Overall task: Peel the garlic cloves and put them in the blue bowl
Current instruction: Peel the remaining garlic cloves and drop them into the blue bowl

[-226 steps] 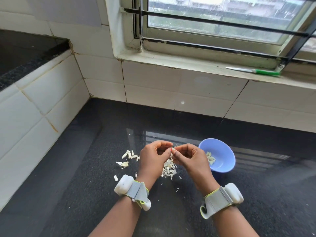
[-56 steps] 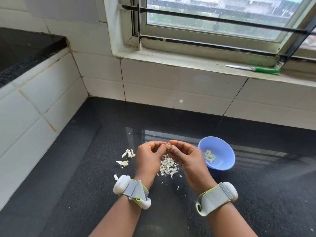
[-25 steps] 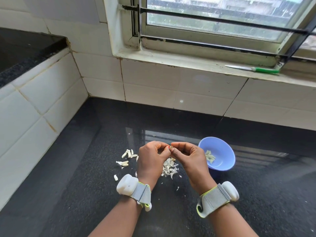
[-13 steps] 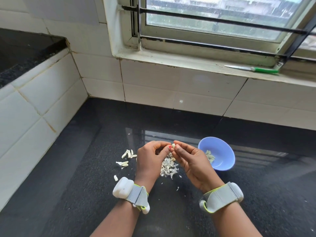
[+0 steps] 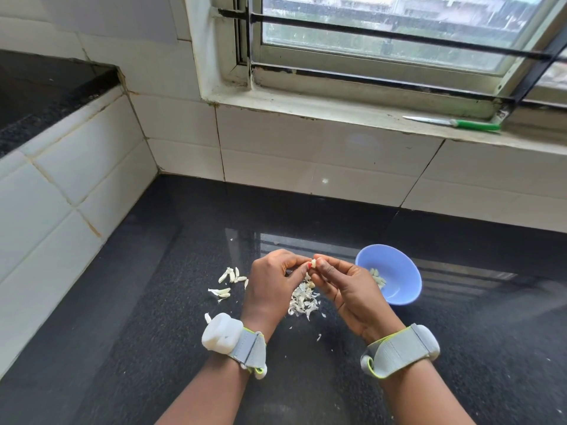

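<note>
My left hand [image 5: 271, 285] and my right hand [image 5: 346, 291] meet above the black counter, and both pinch one small pale garlic clove [image 5: 314, 261] between their fingertips. The blue bowl [image 5: 399, 268] stands just right of my right hand with a few peeled cloves [image 5: 378, 277] inside. A heap of papery peel [image 5: 302, 299] lies on the counter below my hands. Several unpeeled cloves [image 5: 230, 282] lie to the left of my left hand.
A green-handled knife [image 5: 454, 122] lies on the window sill at the back right. White tiled walls close off the counter at the back and left. A raised black ledge [image 5: 46, 87] sits at the far left.
Both hands stay together working the same clove. The right wrist has turned a little, and the clove shows more plainly between the fingertips than a second ago.
</note>
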A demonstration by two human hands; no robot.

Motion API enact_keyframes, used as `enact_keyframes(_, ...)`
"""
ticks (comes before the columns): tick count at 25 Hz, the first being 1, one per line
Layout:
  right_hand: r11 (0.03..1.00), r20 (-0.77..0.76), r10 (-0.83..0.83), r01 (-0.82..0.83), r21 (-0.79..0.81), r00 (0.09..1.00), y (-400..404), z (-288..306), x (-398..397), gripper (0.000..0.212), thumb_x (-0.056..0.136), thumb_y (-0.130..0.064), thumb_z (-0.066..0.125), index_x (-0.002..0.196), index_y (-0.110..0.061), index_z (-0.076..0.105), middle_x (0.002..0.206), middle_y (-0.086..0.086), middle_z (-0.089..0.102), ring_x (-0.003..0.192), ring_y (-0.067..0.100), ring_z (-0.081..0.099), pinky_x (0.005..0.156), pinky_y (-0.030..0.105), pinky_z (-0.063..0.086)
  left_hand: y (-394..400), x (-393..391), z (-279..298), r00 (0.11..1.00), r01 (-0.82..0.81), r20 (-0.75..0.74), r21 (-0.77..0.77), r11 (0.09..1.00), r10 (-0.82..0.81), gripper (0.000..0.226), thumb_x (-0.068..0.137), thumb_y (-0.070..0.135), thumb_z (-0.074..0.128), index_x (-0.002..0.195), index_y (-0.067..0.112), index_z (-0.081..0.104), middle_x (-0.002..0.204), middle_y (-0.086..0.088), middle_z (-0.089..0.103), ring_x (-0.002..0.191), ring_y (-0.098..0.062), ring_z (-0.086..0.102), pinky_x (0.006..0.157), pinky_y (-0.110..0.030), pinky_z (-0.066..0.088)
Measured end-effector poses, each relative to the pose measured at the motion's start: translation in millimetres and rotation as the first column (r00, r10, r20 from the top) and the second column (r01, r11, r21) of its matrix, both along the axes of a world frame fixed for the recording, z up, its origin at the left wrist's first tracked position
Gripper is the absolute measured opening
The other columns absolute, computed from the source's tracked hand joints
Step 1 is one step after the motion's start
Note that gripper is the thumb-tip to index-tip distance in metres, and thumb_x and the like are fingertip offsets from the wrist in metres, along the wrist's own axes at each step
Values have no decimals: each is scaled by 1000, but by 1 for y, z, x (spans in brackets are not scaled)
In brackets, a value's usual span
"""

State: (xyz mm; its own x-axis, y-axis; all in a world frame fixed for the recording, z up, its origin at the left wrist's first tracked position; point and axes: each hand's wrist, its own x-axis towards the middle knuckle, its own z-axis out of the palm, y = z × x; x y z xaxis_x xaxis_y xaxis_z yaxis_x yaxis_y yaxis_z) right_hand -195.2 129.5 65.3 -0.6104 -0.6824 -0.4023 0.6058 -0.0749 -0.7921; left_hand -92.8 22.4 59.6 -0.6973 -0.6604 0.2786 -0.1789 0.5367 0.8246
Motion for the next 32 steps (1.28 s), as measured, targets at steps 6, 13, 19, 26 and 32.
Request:
enact_keyframes(6, 1000, -42, 7, -8, -14, 999, -2, 0, 2, 24, 78, -1, 67, 101, 5, 69, 90, 16, 74, 81, 17, 72, 72, 20, 58, 3, -3, -4, 999, -46, -23, -60, 997, 45, 5, 82, 18, 71, 85, 17, 75, 80, 7, 67, 71, -6, 61, 65, -30, 53)
enact_keyframes(13, 997, -128, 70, -71, -3, 989, -3, 0, 5, 29, 77, -2, 69, 106, 3, 68, 100, 18, 73, 91, 22, 71, 77, 23, 57, 4, -1, -4, 993, -113, -40, -58, 992, 111, 2, 82, 15, 70, 80, 15, 70, 76, 7, 63, 66, -4, 57, 62, -20, 48)
enact_keyframes(19, 996, -167, 83, -84, 1, 982, -3, 1, 2, 35, 75, -1, 70, 109, -1, 65, 95, 14, 74, 88, 20, 72, 71, 22, 56, -6, 4, -5, 997, 11, -71, 97, 995, -4, 10, 84, 12, 68, 89, 20, 71, 85, 8, 67, 80, -3, 61, 71, -12, 47)
enact_keyframes(26, 989, -303, 148, -139, 51, 942, -2, -3, 0, 31, 78, 2, 74, 108, -3, 66, 95, 16, 74, 89, 22, 71, 76, 26, 56, -14, 5, -6, 991, 88, -93, -48, 995, -92, 19, 80, 3, 69, 83, 22, 65, 80, 6, 64, 76, -6, 59, 68, -25, 50)
enact_keyframes(32, 982, -491, 184, -143, 121, 852, -1, -2, -1, 31, 75, -9, 79, 104, -8, 67, 92, 14, 75, 87, 24, 71, 79, 32, 57, -18, 5, -5, 987, 114, -94, -144, 983, -128, 12, 80, 8, 71, 82, 19, 67, 81, 8, 63, 76, -7, 60, 67, -31, 50)
